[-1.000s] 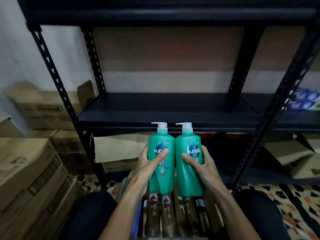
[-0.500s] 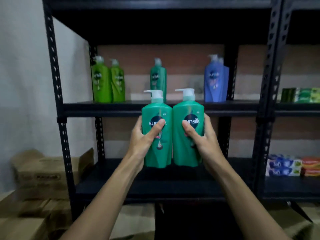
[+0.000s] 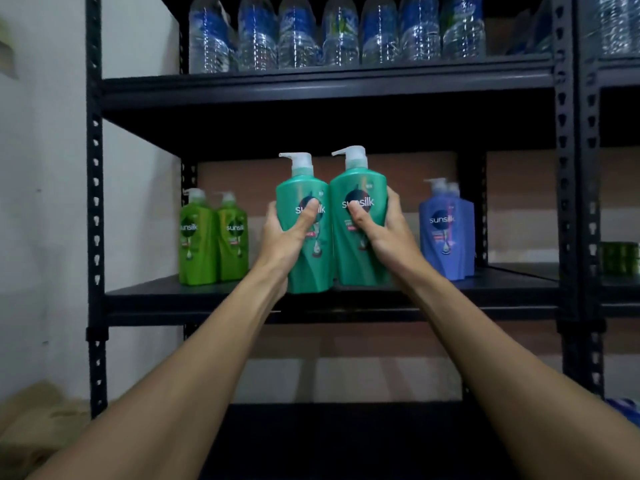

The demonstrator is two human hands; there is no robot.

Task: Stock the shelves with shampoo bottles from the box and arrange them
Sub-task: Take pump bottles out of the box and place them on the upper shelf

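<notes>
The left hand (image 3: 287,237) grips one teal bottle (image 3: 308,261), the right hand (image 3: 384,233) the other teal bottle (image 3: 360,265). Raised from the box, both now reach the shelf (image 3: 156,296) between green bottles (image 3: 211,244) and blue bottles (image 3: 446,237), nearly placed.

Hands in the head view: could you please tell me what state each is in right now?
Left hand: grips the left teal shampoo bottle.
Right hand: grips the right teal shampoo bottle.
</notes>
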